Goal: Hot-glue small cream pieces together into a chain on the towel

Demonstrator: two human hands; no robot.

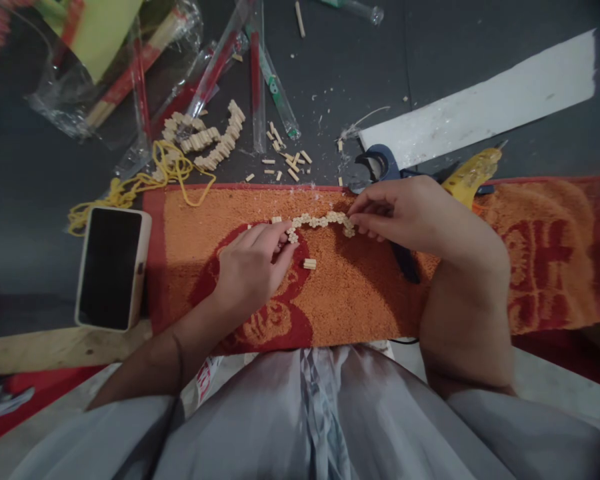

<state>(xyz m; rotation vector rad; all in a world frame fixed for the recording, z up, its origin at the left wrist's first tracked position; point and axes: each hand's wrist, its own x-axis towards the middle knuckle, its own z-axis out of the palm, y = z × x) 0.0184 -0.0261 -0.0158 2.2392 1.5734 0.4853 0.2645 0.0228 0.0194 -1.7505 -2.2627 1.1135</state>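
A curved strip of small pale wooden stick clusters (321,220) lies over the orange towel (365,293), its stick ends facing up. My left hand (253,263) pinches the strip's left end between thumb and fingers. At the other end, my right hand (405,217) has its thumb and index finger closed on the strip's tip. A loose bundle of short sticks (309,264) rests on the towel just below the strip. Another pale piece partly shows behind my left fingers.
Beyond the towel lie cut stick pieces (293,163), finished stick strips (225,140), yellow cord (175,167) and plastic-wrapped sticks (140,73). A phone (113,267) sits at left. Near my right hand are a yellow glue gun (473,177), a dark blue tool (380,163) and a white board (485,100).
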